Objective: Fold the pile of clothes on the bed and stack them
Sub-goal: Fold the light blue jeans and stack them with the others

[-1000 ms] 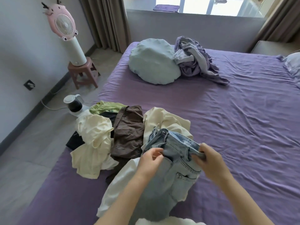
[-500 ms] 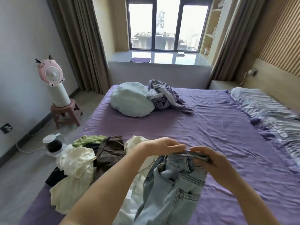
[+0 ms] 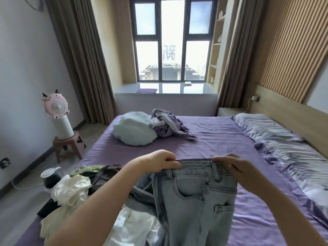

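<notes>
While the left hand (image 3: 159, 161) and the right hand (image 3: 232, 166) each pinch one end of the waistband, a pair of light blue jeans (image 3: 193, 197) hangs lifted above the near edge of the bed (image 3: 221, 139), legs trailing out of view. To fold them well, the person would likely keep the waistband taut and level, then bring one leg over the other before laying them on bare sheet. At left, the unfolded pile of clothes (image 3: 71, 192) in cream, green and brown spills toward the mattress edge. A pink fan (image 3: 55, 105) stands on a stool (image 3: 66, 146) by the wall. Farther up the purple sheet lie a pale round cushion (image 3: 133, 128) and crumpled lilac fabric (image 3: 166, 125), touching. Curtains frame a window (image 3: 173, 41); striped pillows (image 3: 284, 139) line the right.
</notes>
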{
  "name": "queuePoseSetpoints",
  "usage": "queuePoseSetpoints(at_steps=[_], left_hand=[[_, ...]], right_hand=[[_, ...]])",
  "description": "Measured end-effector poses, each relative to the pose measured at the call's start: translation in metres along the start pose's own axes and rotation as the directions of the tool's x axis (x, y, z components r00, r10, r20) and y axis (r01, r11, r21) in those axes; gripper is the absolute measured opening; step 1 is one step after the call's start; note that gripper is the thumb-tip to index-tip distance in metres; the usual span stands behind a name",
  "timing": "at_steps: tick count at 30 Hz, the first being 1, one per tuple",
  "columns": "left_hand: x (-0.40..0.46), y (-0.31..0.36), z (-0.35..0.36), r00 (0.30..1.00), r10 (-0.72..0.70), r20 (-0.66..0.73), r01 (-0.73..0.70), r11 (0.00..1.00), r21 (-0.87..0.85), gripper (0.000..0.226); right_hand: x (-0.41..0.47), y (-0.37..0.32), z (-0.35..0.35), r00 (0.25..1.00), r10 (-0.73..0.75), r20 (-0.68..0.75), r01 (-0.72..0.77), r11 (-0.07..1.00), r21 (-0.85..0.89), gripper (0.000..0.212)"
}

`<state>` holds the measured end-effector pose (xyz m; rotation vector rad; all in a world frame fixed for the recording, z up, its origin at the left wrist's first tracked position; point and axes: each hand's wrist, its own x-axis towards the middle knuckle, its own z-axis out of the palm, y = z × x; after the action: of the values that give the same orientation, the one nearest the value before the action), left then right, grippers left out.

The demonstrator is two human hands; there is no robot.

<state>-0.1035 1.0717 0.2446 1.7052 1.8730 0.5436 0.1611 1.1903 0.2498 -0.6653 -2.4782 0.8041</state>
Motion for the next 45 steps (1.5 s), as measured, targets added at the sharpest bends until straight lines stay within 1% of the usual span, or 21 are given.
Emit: queuePoseSetpoints(at_steps=[3,7,10,11,12,13,15,16,18,20,23,26,30,34,36,38,39,40,42,43,45], left_hand=[[0.002,0.034,0.005,0.992,-0.098,-0.078,0.097,0.995,-0.009,0.04],[-0.006,0.074,0.015,0.932,-0.32,-0.169,0.257,0.915,-0.31,0.032],[-0.025,0.093,0.01,0.892,-0.44,-0.1,0.297,0.74,-0.604,0.016],[-0.035,0.096,0.005,0.898,-0.436,-0.06,0.292,0.691,-0.662,0.014],[-0.044,0.097,-0.002,0.914,-0.405,-0.02,0.295,0.697,-0.654,0.01],[-0.055,0.099,-0.008,0.93,-0.367,0.017,0.301,0.733,-0.61,0.007],[-0.076,0.102,-0.016,0.952,-0.298,0.073,0.29,0.796,-0.532,0.027],[-0.086,0.103,-0.021,0.953,-0.291,0.079,0.291,0.818,-0.496,0.033],[-0.101,0.109,-0.025,0.958,-0.284,0.028,0.269,0.867,-0.42,0.025],[-0.109,0.119,-0.024,0.944,-0.313,-0.104,0.274,0.919,-0.284,0.003],[-0.106,0.126,-0.014,0.878,-0.258,-0.404,0.312,0.947,0.073,0.002],[-0.107,0.126,0.0,0.832,-0.165,-0.529,0.352,0.895,0.273,0.015],[-0.12,0.123,0.013,0.825,-0.209,-0.525,0.423,0.845,0.328,0.02],[-0.147,0.111,0.025,0.861,-0.187,-0.473,0.345,0.898,0.272,0.016],[-0.163,0.102,0.031,0.893,-0.154,-0.423,0.323,0.874,0.363,0.024],[-0.175,0.089,0.043,0.89,-0.205,-0.407,0.376,0.835,0.401,0.026],[-0.181,0.084,0.052,0.871,-0.271,-0.409,0.418,0.848,0.326,0.022],[-0.186,0.082,0.064,0.843,-0.367,-0.394,0.455,0.876,0.16,0.015],[-0.193,0.084,0.087,0.811,-0.523,-0.263,0.448,0.843,-0.297,0.009],[-0.193,0.086,0.096,0.817,-0.535,-0.214,0.389,0.786,-0.48,0.012],[-0.19,0.091,0.106,0.825,-0.51,-0.241,0.222,0.686,-0.693,0.012]], right_hand=[[-0.016,0.007,-0.002,1.0,-0.004,-0.011,0.004,1.0,-0.008,0.034],[-0.036,0.002,0.009,0.993,-0.099,-0.063,0.097,0.994,-0.044,0.023],[-0.046,0.007,-0.004,0.978,-0.129,-0.163,0.135,0.99,0.027,0.012],[-0.049,0.008,-0.013,0.976,-0.121,-0.183,0.138,0.987,0.085,0.011],[-0.051,0.01,-0.023,0.976,-0.111,-0.187,0.138,0.98,0.141,0.015],[-0.054,0.012,-0.032,0.977,-0.096,-0.192,0.132,0.974,0.186,0.022],[-0.057,0.014,-0.049,0.977,-0.06,-0.202,0.12,0.946,0.301,0.028],[-0.057,0.014,-0.056,0.985,-0.018,-0.174,0.091,0.902,0.422,0.025],[-0.059,0.011,-0.068,0.997,0.069,-0.032,-0.033,0.767,0.641,0.016],[-0.063,0.005,-0.076,0.997,0.065,0.048,-0.081,0.782,0.617,0.012],[-0.074,-0.01,-0.08,0.996,0.002,0.087,-0.044,0.874,0.485,0.013],[-0.087,-0.02,-0.077,0.994,-0.051,0.098,-0.001,0.883,0.469,0.016],[-0.104,-0.032,-0.068,0.997,-0.055,0.063,0.014,0.852,0.523,0.024],[-0.116,-0.043,-0.058,0.992,0.096,-0.084,-0.013,0.734,0.679,0.033],[-0.123,-0.046,-0.061,0.971,0.181,-0.159,0.001,0.658,0.753,0.032],[-0.129,-0.053,-0.068,0.956,0.216,-0.198,0.026,0.609,0.793,0.03],[-0.133,-0.057,-0.072,0.954,0.218,-0.208,0.037,0.601,0.798,0.03],[-0.137,-0.062,-0.075,0.953,0.21,-0.217,0.047,0.608,0.793,0.03],[-0.146,-0.069,-0.081,0.955,0.189,-0.228,0.058,0.637,0.769,0.028],[-0.152,-0.073,-0.084,0.959,0.171,-0.226,0.054,0.671,0.74,0.025],[-0.165,-0.077,-0.089,0.968,0.111,-0.226,0.035,0.829,0.559,0.016]])
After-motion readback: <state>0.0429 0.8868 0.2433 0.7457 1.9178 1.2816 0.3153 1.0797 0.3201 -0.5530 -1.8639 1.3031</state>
